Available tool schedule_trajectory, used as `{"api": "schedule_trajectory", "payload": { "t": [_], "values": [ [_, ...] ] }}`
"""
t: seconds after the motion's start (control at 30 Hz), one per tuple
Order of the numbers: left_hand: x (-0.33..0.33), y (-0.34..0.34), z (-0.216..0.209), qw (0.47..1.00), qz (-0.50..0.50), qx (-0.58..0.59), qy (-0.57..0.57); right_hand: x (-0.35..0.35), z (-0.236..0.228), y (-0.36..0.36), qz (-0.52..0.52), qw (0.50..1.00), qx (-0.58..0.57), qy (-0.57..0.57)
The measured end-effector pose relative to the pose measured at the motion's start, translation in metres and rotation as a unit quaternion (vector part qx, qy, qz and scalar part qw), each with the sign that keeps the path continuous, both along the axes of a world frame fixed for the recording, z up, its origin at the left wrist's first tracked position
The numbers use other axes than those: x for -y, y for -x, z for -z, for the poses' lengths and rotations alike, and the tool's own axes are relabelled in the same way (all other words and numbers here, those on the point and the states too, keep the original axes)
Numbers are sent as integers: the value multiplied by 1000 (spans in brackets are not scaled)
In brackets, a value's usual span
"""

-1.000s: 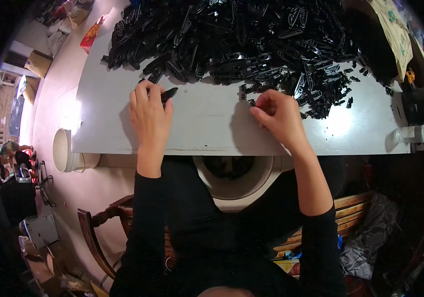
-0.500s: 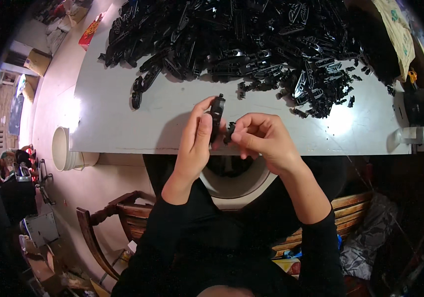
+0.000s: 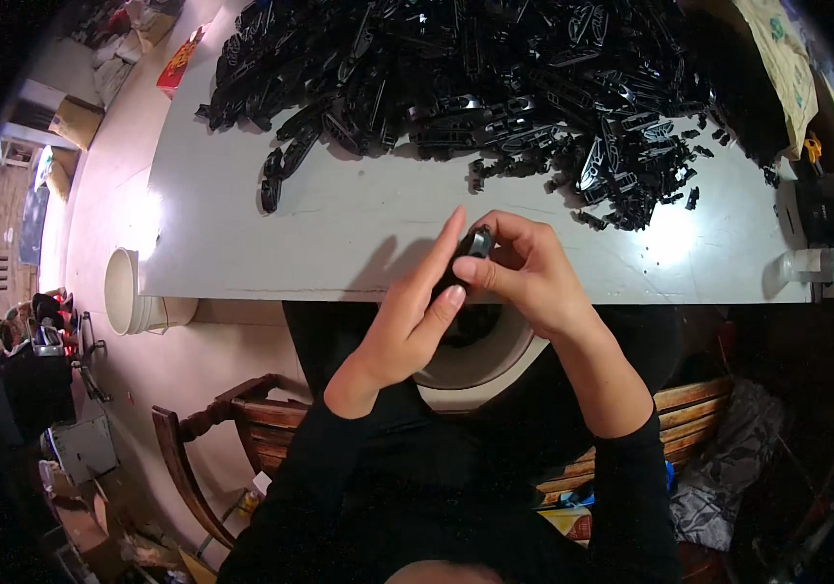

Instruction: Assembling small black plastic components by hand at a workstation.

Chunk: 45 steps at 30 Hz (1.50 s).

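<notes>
Between both hands, above the table's near edge, is a long black plastic part (image 3: pixel 476 242), tilted with its far end to the right. My left hand (image 3: pixel 402 331) holds it from the left, thumb against its near end and fingers stretched along its far side. My right hand (image 3: pixel 534 273) pinches its far end, the thumb pressed on top. The small black clip held by the right hand earlier cannot be made out, hidden by the fingers or against the part. Beyond the hands lies a big heap of similar black plastic parts (image 3: pixel 368 83).
Small black clips (image 3: pixel 641 190) lie scattered at the heap's right on the white table (image 3: pixel 242 224). A clear plastic cup (image 3: pixel 816 265) stands at the right edge. Under the near edge is a round pale tub (image 3: pixel 495 365); a white bucket (image 3: pixel 123 292) stands left. Wooden chair (image 3: pixel 198 467) behind.
My right hand has come onto the long part, bringing the small clip to it. My left hand has tipped the part to the right and moved slightly nearer to me.
</notes>
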<state>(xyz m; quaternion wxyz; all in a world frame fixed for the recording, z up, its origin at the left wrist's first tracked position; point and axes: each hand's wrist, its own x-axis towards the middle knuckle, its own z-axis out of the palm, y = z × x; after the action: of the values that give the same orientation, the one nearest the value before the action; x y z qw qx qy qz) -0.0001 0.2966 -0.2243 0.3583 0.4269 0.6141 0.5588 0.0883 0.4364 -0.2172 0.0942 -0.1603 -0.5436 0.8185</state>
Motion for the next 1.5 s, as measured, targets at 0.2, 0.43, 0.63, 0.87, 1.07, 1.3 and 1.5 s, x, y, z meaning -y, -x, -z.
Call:
{"api": "schedule_trajectory", "payload": {
  "t": [0.2, 0.43, 0.63, 0.87, 1.07, 1.3, 1.5],
  "values": [
    [12, 0, -5, 995, 80, 61, 21, -5, -15, -9, -117, 989, 61, -70],
    [-1, 103, 12, 853, -182, -489, 15, -13, -8, 3, -115, 935, 86, -325],
    [-19, 123, 23, 749, -217, -615, 115, -32, 24, 34, 130, 690, 97, -705],
    [-15, 119, 3, 749, -210, -614, 133, -35, 21, 34, 80, 650, 58, -754],
    [9, 87, -6, 762, -217, -609, 33, -34, 25, 28, 108, 695, 62, -708],
    [74, -45, 64, 945, -32, -291, 147, -26, 22, 38, 87, 687, 56, -719],
    [115, -90, 187, 946, 58, -272, 164, -26, 23, 35, 183, 669, 14, -720]
  ]
}}
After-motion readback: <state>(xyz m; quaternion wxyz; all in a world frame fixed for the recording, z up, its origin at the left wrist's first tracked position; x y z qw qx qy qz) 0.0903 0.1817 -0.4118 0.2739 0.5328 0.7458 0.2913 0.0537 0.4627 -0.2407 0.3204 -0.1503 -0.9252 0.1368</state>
